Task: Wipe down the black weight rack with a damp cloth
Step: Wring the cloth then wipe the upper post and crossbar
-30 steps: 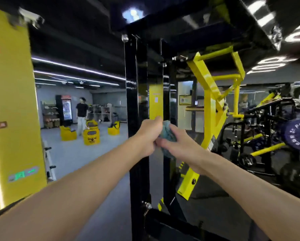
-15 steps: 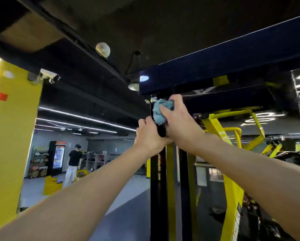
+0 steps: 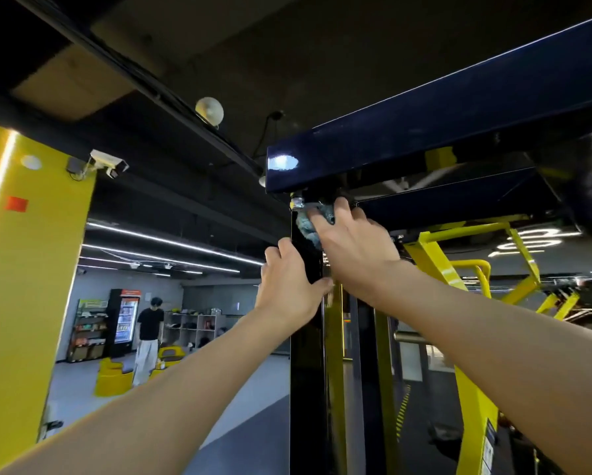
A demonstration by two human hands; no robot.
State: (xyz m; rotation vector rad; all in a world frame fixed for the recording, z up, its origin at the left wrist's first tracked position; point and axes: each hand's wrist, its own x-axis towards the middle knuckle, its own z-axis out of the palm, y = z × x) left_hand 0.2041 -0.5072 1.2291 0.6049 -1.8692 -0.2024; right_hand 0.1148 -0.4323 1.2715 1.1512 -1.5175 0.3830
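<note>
Right hand has the cloth bunched under curled fingers. It's jammed into the top corner of the black weight rack, where the near post meets the top beam, just beside a bolt. Bunching makes sense: the corner's tight and a flat cloth wouldn't get round the hardware.

Left hand is just below on the same post, fingers hooked round its left edge, thumb across the near face. Reads as a brace for the overhead reach (arms nearly straight, so steadying helps).

The cloth is mostly hidden by the right hand, so I can't tell if it touches the beam's underside.

Judgement: doing the top first lets drips run onto unwiped metal. The post below looks like the next stretch. Yellow frame to the right isn't in scope. Risk: the cloth snagging on the bolt.
</note>
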